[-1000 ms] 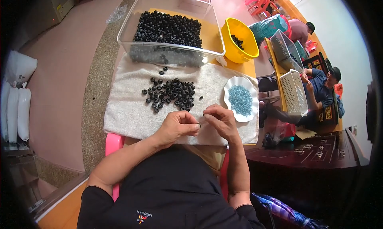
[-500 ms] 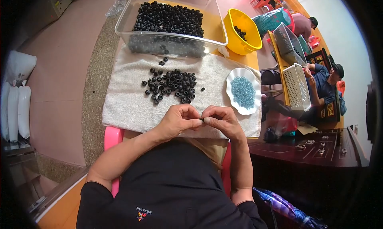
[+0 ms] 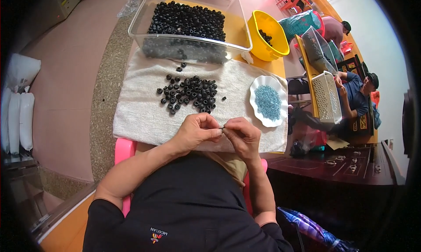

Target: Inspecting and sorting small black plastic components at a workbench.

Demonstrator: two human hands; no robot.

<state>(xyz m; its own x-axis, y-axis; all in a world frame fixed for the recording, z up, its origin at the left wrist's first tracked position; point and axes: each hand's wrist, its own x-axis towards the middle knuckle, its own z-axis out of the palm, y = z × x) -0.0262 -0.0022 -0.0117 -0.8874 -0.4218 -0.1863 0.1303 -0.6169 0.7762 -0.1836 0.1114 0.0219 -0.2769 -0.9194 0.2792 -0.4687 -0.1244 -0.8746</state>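
Note:
My left hand [image 3: 196, 130] and my right hand [image 3: 242, 137] meet fingertip to fingertip above the near edge of a white towel. Thumb and forefinger of each are pinched on a small dark piece, which the fingertips mostly hide. Beyond them a loose pile of black, round, bead-like pieces with holes [image 3: 191, 92] lies on the towel [image 3: 140, 98]. One tiny black piece [image 3: 224, 98] lies apart, right of the pile. To the right of my hands a white scalloped dish [image 3: 258, 114] holds small clear bluish bits [image 3: 267, 100].
A clear plastic bin [image 3: 188, 38] of black pieces stands at the far side, beside a yellow tub [image 3: 267, 53] holding a few more. On the right, a co-worker [image 3: 357, 92] sits near a white perforated basket [image 3: 325, 96]. White sacks [image 3: 19, 120] stand at far left.
My right hand has turned a little and its fingers have lifted slightly, while still meeting the left fingertips. The pile and dish look the same.

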